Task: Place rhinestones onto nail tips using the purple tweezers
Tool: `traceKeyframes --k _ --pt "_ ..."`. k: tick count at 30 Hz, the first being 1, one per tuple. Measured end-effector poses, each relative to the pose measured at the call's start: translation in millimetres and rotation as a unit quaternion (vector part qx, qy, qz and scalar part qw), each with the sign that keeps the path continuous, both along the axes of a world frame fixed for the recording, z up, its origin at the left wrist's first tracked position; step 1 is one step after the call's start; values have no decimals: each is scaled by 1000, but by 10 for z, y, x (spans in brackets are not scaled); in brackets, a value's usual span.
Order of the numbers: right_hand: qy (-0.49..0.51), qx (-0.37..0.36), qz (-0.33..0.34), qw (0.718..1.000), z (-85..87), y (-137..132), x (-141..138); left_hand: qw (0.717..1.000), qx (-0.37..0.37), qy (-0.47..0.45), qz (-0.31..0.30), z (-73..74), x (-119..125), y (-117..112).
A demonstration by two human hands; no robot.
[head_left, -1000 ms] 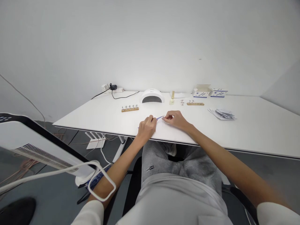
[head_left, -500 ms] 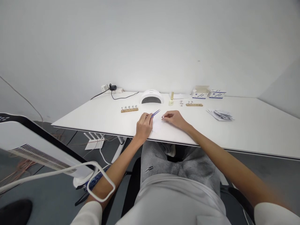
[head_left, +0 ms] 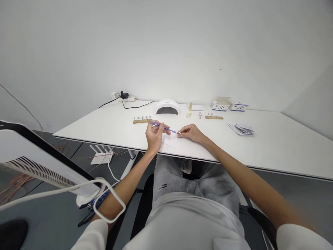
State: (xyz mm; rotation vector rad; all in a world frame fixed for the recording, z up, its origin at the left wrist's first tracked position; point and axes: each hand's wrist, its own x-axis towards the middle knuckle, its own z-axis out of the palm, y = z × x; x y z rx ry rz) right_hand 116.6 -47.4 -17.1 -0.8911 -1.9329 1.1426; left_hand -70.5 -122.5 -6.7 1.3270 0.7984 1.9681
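Note:
My left hand point(head_left: 154, 139) grips blue tweezers point(head_left: 166, 127), one end of them slanting down to the right, close to my right fingertips. Pinched between the thumb and fingers of my right hand point(head_left: 191, 133) is a tiny pale, shiny piece point(head_left: 178, 134), too small to name. Below both hands lies a white paper sheet point(head_left: 169, 140) near the table's front edge. Just beyond my left hand is a wooden strip point(head_left: 142, 121) with several small metal stands upright on it. A second wooden strip point(head_left: 214, 117) at the right carries a few such stands, with loose ones point(head_left: 200, 115) beside it.
On the white table point(head_left: 273, 146) a white nail lamp point(head_left: 167, 106) stands at the back, beside a polish bottle point(head_left: 189, 114) with a gold cap. Small boxes point(head_left: 221, 104) are against the wall. A stack of packets point(head_left: 241, 129) lies right. A white cable point(head_left: 114, 194) loops over my left forearm.
My left hand has turned the tweezers: they pointed up to the right and now slant down toward my right fingers. My right hand keeps its pinch. The view has shifted slightly.

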Motion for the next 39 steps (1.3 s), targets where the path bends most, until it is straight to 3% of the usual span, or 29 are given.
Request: traceKeyframes --k 4,28,39 --pt "5 -3 -3 1000 -22 12 -1 1000 0 -12 -10 -53 35 7" --pt "32 19 -19 999 -45 21 -3 984 103 144 32 -201 10 -1" --pt "50 33 -44 997 0 -42 -25 977 91 187 39 -222 2 8"
